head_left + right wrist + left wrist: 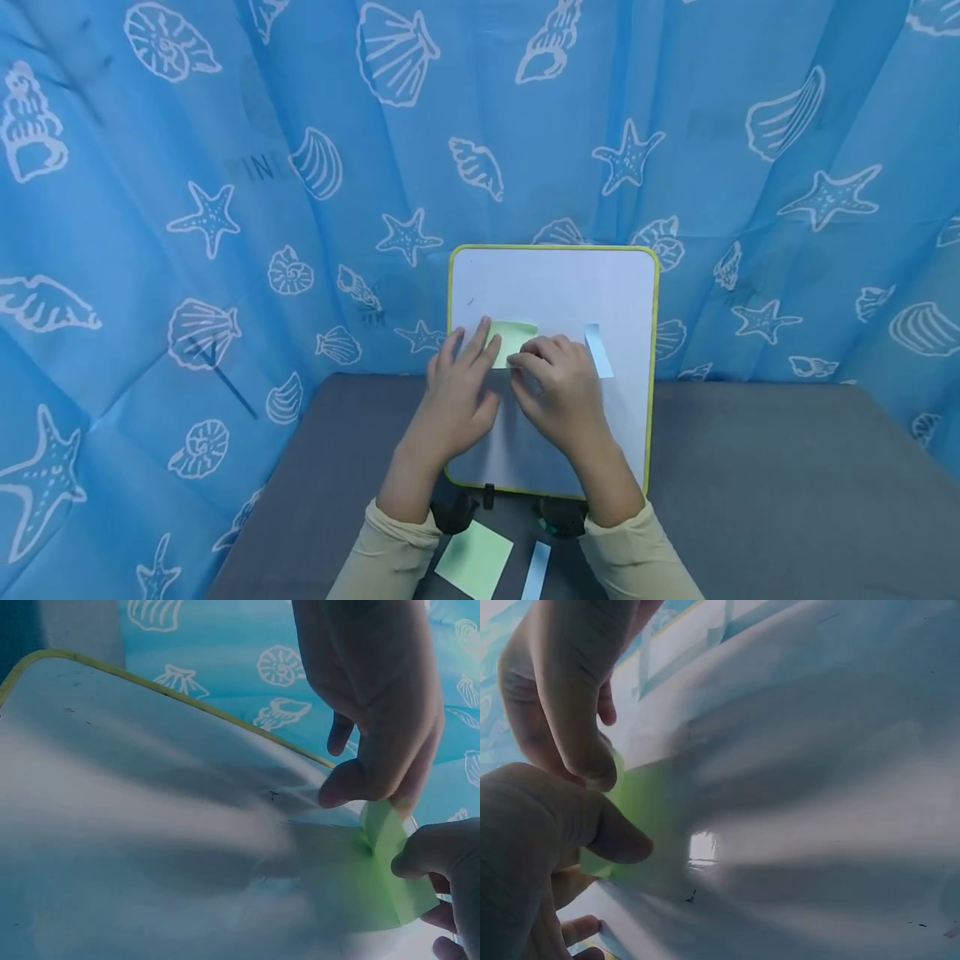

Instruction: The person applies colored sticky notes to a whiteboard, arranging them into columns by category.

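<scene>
Meanwhile both hands on whiteboard point(555, 283): left hand point(457, 400) flat, right hand point(558, 387) pinching green note point(513, 335); no legible writing.

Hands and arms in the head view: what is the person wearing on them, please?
Both the left hand and the right hand are bare, with no gloves, rings or watch visible. Each forearm wears a long cream-beige sleeve with a ribbed cuff ending at the wrist.
</scene>
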The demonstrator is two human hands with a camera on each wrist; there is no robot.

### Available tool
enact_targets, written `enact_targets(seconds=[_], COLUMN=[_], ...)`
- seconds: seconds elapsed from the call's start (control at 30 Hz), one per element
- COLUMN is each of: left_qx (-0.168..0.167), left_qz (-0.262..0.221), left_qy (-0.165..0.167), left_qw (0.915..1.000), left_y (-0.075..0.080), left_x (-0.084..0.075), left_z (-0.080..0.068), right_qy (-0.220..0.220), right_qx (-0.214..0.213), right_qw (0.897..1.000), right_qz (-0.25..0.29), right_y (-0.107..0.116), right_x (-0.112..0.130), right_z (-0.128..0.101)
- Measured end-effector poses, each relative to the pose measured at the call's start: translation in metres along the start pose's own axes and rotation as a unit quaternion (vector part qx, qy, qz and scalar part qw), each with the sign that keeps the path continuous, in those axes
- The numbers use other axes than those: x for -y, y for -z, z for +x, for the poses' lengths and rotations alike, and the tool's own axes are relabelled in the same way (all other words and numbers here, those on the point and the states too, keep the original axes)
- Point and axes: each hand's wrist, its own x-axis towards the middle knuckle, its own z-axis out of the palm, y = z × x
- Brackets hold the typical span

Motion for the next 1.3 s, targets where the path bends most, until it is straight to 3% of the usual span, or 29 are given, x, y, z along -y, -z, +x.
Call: enact_targets(seconds=[0.43, 1.0, 1.3], left_qx=[-0.003, -0.006, -0.003], left_qz=[0.012, 0.023, 0.021], left_qy=[-0.005, -0.012, -0.009], left_qw=[0.9999, 0.9997, 0.9997], left_y=[-0.007, -0.003, -0.003], left_x=[0.004, 0.005, 0.006], left_z=[-0.007, -0.004, -0.004], right_qy=[-0.055, -0.094, -0.136], right_qx=[0.114, 0.178, 0.202], right_qw=[0.991, 0.979, 0.968], right_qz=[0.038, 0.018, 0.057], right_y=[-0.005, -0.012, 0.008], right_x=[0.009, 0.013, 0.013], right_z=[-0.006, -0.005, 0.002])
